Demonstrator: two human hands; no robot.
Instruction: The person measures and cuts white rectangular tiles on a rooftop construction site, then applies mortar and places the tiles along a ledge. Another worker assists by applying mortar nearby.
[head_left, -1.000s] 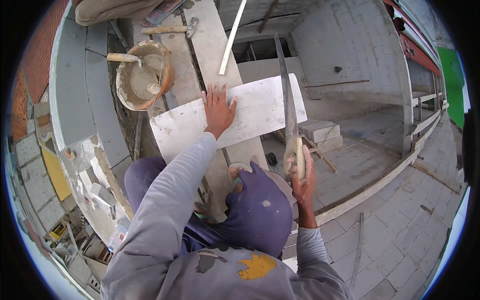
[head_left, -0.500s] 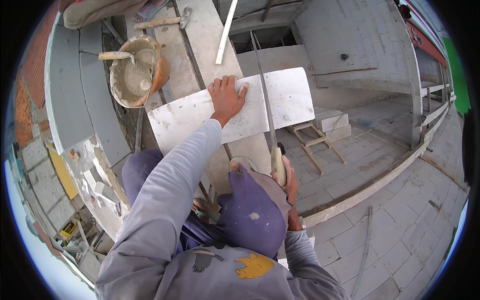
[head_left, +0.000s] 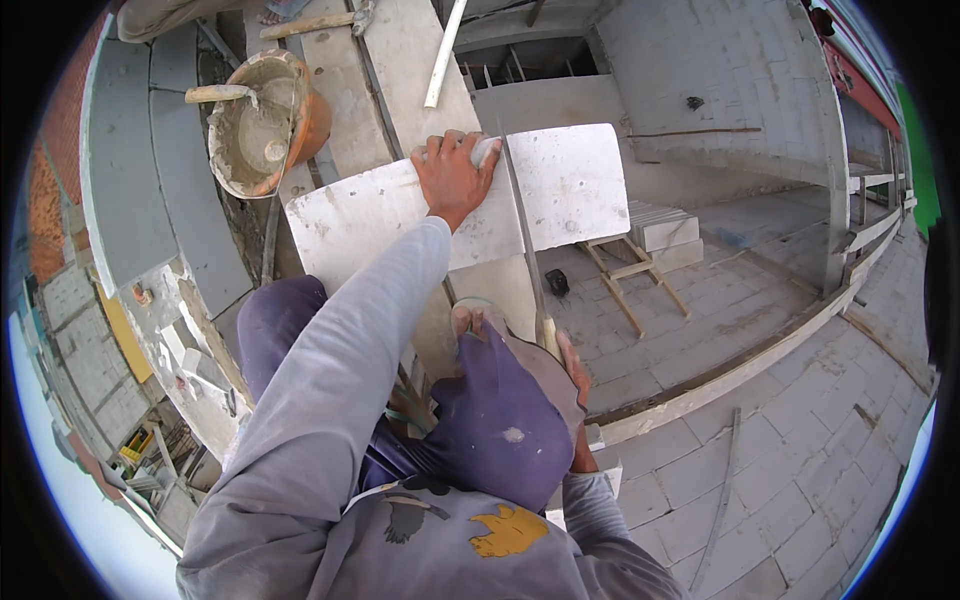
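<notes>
A long white lightweight concrete block (head_left: pixel 360 225) lies across wooden planks (head_left: pixel 495 295), its right end jutting out past them. My left hand (head_left: pixel 452 185) presses down on it, fingers hooked over the far edge and thumb beside the saw blade. A handsaw (head_left: pixel 521 215) stands in a cut across the block, right of that hand. Low on the right, my right hand (head_left: pixel 575 375) is closed around the saw's wooden handle (head_left: pixel 551 338), partly hidden by my raised knee. My bare foot (head_left: pixel 468 318) rests on the plank near the block.
A mortar bucket (head_left: pixel 318 125) with a wooden-handled trowel (head_left: pixel 220 93) stands at the left. Beyond it lie a hammer (head_left: pixel 310 25) and a white pipe (head_left: pixel 445 55). Below right are a wooden frame (head_left: pixel 635 268), stacked blocks (head_left: pixel 668 235) and a ledge (head_left: pixel 690 410). Another person's leg (head_left: pixel 170 15) shows at the top left.
The saw has been drawn back toward me, its handle and my right hand lower now. My left hand's fingers curl further over the block's far edge. The view has shifted slightly.
</notes>
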